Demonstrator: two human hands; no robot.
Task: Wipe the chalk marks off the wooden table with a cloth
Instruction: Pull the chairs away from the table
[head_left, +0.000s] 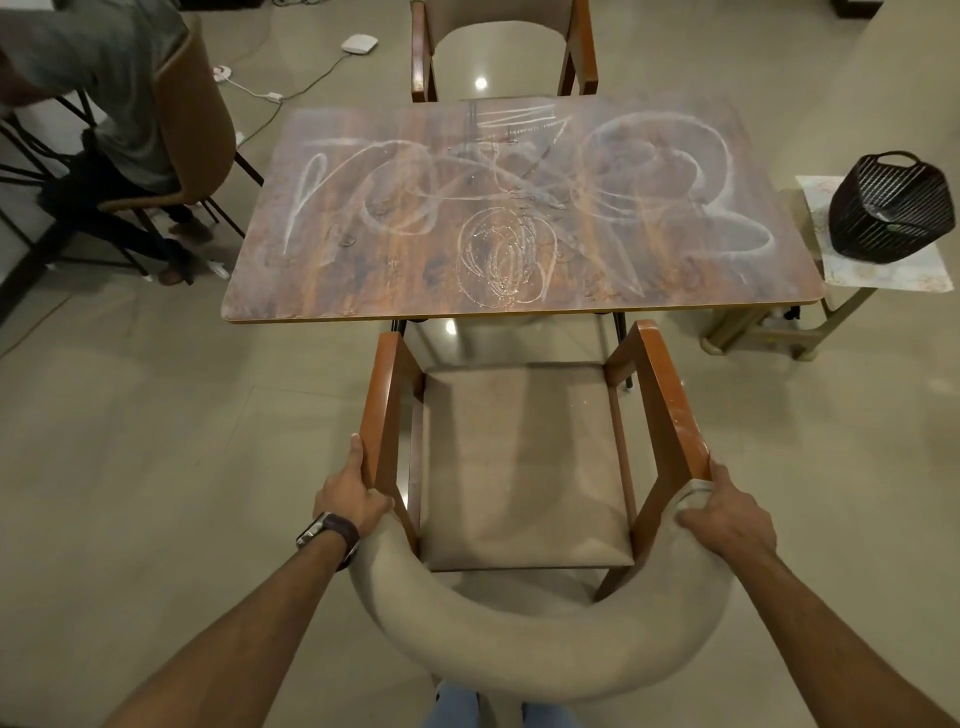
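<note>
The wooden table (311, 291) stands ahead of me, its top covered with white chalk marks (498, 260) in loops and scribbles. No cloth shows in this view. Between me and the table is an armchair (519, 467) with wooden arms and a beige padded back. My left hand (353, 499) grips the rear end of the chair's left armrest. My right hand (727, 514) grips the chair's back where it meets the right armrest. Both hands are well short of the table.
A second chair (501, 47) stands at the table's far side. A dark woven basket (891, 208) sits on a small side table (883, 273) to the right. A seated person (104, 104) is at the far left. Cables and a white device (358, 44) lie on the floor.
</note>
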